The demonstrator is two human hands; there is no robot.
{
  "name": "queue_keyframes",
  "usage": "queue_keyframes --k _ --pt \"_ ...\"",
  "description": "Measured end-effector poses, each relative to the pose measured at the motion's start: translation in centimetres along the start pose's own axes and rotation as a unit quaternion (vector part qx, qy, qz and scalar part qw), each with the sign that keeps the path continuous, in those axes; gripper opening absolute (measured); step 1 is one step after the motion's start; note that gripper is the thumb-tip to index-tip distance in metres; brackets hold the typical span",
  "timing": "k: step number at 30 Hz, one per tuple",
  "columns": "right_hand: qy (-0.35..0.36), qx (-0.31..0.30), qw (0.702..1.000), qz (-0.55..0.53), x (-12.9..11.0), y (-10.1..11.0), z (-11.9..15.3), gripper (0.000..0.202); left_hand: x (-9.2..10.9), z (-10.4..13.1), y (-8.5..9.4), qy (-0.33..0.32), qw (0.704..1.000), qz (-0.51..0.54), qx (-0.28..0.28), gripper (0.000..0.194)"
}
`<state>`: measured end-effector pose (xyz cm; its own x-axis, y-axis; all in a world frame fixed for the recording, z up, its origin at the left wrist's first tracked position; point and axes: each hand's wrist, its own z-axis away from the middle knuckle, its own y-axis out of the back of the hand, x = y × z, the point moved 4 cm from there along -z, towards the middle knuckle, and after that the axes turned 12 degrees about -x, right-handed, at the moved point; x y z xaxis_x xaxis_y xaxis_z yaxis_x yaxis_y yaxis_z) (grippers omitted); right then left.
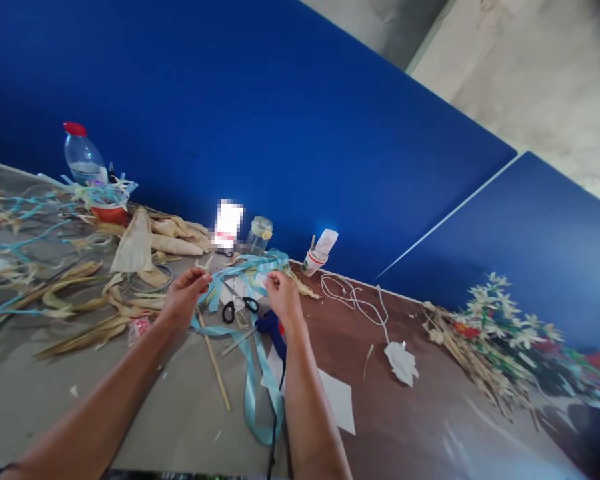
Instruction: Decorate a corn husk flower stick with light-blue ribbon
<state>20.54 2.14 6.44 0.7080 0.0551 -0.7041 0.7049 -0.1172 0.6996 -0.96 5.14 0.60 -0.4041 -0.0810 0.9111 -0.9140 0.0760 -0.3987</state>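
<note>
My left hand [187, 291] is raised over the table with thumb and fingertips pinched together beside the light blue ribbon [251, 387]; a small pale piece shows at its fingertips. To its right, my right hand [283, 293] is also closed in a pinch, next to the ribbon's loops; what it holds is too small to make out. Between the hands lie scissors with black handles [229, 312]. A dark blue tool [275, 337] with a black cord lies beside my right wrist. A thin wooden stick [215, 367] rests below my left hand.
Dried husks [175, 233] and a red-capped bottle [84, 157] are at the left. Along the blue partition [280, 133] stand a clear jar [259, 235] and a paper cup [312, 263]. A white cable [365, 307], crumpled tissue [401, 363] and artificial flowers [500, 313] lie right.
</note>
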Motion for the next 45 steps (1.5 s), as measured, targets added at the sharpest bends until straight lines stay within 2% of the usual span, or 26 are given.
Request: queue_keyframes --k 3,6,10,13,17,20,22,29,39,45 --pt "-0.02 -0.023 0.999 0.018 -0.1 0.5 0.1 0.02 -0.6 -0.1 -0.1 0.009 0.999 0.005 -0.035 0.026" --pt "-0.029 -0.085 0.993 0.07 -0.6 1.1 1.0 0.02 -0.8 0.1 -0.3 0.011 0.998 -0.005 -0.055 0.024" --pt "-0.035 -0.168 0.975 0.14 -0.1 1.3 4.3 0.017 -0.5 0.5 -0.6 0.006 0.998 -0.005 -0.065 0.023" --pt "-0.088 -0.194 0.954 0.211 1.7 0.9 7.2 0.016 -0.2 0.8 -0.8 0.009 0.998 0.0 -0.064 0.024" --pt "-0.122 -0.165 0.95 0.235 3.4 0.2 9.4 0.032 0.0 0.8 -1.0 0.021 0.998 0.0 -0.058 0.029" --pt "-0.127 -0.139 0.949 0.251 3.8 -0.3 9.7 0.046 0.0 0.8 -1.1 0.02 0.998 -0.004 -0.059 0.03" --pt "-0.128 -0.144 0.948 0.252 4.0 -0.8 9.6 0.051 0.0 0.9 -1.1 0.021 0.998 -0.002 -0.06 0.03" --pt "-0.121 -0.156 0.954 0.227 5.2 -1.7 9.5 0.051 0.3 1.1 -1.3 0.02 0.998 0.002 -0.064 0.03" --pt "-0.11 -0.12 0.967 0.198 5.1 -1.1 9.3 0.046 0.7 1.2 -1.6 0.033 0.998 0.021 -0.041 0.033" --pt "-0.099 -0.125 0.966 0.203 5.6 -1.1 9.4 0.051 1.0 1.3 -1.6 0.026 0.998 0.01 -0.047 0.028"
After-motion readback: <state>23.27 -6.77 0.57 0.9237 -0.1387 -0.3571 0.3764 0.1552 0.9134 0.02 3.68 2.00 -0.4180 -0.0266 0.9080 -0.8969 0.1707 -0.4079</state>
